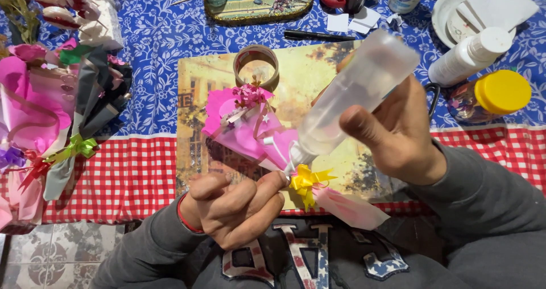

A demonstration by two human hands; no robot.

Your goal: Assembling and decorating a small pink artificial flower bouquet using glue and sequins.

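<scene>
Pink paper mini bouquet w/ yellow ribbon bow pinched at stem by left hand; right hand grips clear plastic glue bottle, nozzle touching bouquet, above surface.

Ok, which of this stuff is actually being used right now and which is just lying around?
In use:
- left hand pinching the small pink bouquet
- right hand tipping the clear squeeze bottle at it
- yellow ribbon bow

Lying about:
- tape roll
- black marker
- yellow-lidded jar
- white bottle
- finished bouquets
</scene>
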